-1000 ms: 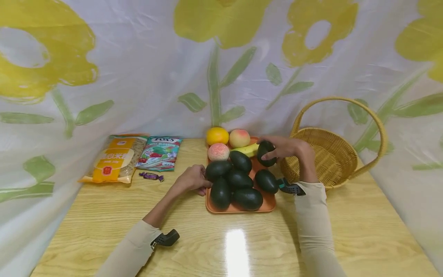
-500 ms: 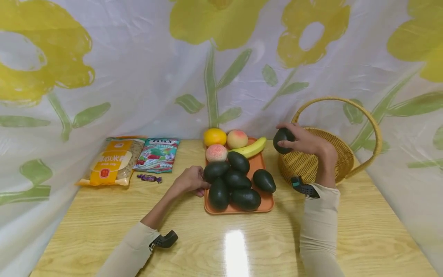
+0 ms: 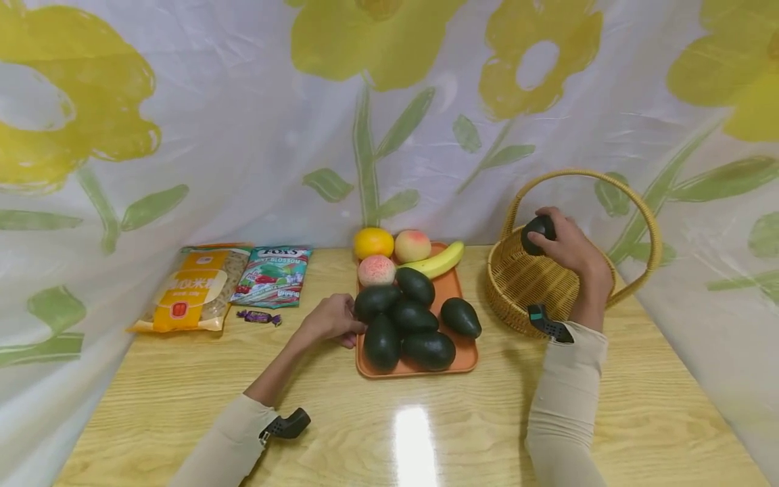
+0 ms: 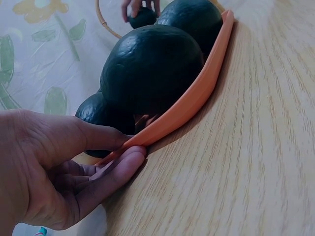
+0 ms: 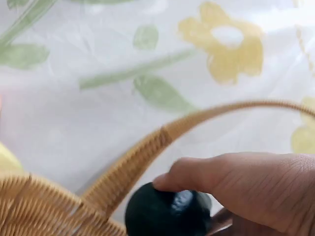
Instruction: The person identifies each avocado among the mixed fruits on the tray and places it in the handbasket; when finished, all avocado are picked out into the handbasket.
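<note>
My right hand [image 3: 569, 242] grips a dark green avocado [image 3: 538, 235] over the wicker basket [image 3: 505, 291]; in the right wrist view the avocado [image 5: 165, 214] shows beside the basket's handle [image 5: 147, 152]. The left hand [image 3: 331, 320] pinches the left rim of the orange tray [image 3: 414, 371], thumb inside and fingers beneath, as the left wrist view shows along the tray rim [image 4: 172, 115]. Several avocados [image 3: 429, 350] lie on the tray, with a banana [image 3: 441, 261], two peaches [image 3: 376, 270] and a yellow-orange fruit [image 3: 374, 243] at its far end.
Left of the tray lie a yellow-labelled bag [image 3: 189, 289], a green candy bag [image 3: 274, 276] and a purple wrapped candy [image 3: 259, 317]. Behind the wooden table [image 3: 341, 433] hangs a flowered curtain [image 3: 255, 135]. The basket's tall handle [image 3: 654, 237] arches over its opening.
My right hand has carried the avocado from beside the banana on the tray rightward to above the basket. The left hand keeps its place at the tray's rim. The head view shifts slightly.
</note>
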A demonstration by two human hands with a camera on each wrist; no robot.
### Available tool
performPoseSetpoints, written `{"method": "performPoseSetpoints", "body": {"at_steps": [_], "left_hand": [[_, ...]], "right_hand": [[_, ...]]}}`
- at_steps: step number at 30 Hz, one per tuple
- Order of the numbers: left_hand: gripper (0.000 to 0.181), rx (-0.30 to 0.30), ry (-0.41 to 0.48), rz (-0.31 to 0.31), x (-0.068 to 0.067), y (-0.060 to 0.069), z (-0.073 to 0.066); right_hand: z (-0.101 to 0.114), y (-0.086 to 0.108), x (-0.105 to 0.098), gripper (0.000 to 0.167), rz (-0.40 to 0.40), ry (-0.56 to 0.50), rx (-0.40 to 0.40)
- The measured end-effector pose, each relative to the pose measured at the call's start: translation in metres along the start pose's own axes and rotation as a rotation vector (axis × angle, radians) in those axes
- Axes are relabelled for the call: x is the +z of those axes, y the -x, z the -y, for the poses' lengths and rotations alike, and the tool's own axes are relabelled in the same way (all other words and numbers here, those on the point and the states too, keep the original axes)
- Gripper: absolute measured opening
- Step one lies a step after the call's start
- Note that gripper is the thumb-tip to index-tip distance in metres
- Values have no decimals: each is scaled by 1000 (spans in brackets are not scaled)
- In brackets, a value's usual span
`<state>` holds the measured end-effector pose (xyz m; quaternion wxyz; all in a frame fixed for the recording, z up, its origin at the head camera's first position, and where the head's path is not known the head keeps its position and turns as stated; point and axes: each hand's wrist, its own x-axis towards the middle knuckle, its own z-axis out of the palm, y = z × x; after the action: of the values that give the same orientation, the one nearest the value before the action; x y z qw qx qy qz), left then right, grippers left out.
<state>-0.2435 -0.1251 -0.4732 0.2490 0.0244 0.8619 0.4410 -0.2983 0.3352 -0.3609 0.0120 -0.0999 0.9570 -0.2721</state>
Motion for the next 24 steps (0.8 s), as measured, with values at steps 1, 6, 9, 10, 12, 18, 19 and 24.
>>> {"method": "performPoseSetpoints", "body": {"at_steps": [1,6,9,10,12,18,19,24], "left_hand": [[33,2,3,-4,0,0,0],[33,7,16,-2,0,1,0],[34,7,26,8,1,1,1],[35,10,27,11,1,1,1],[35,19,37,14,1,1,2],[36,35,34,1,0,-1,5],[36,36,30,1,0,-1,5],[37,39,28,2,0,-1,5]], "right_hand": [[-5,-2,1,64,-8,0,12],[-26,-8,10,67,-20,25,71],[-35,-10,15,67,9,48,110],[-37,-10,16,67,21,55,119],[-41,-10,19,67,49,64,139],[-47,-9,25,76,199,73,188],[-46,-8,25,78,226,68,195],[-44,-2,22,82,292,31,255]]}}
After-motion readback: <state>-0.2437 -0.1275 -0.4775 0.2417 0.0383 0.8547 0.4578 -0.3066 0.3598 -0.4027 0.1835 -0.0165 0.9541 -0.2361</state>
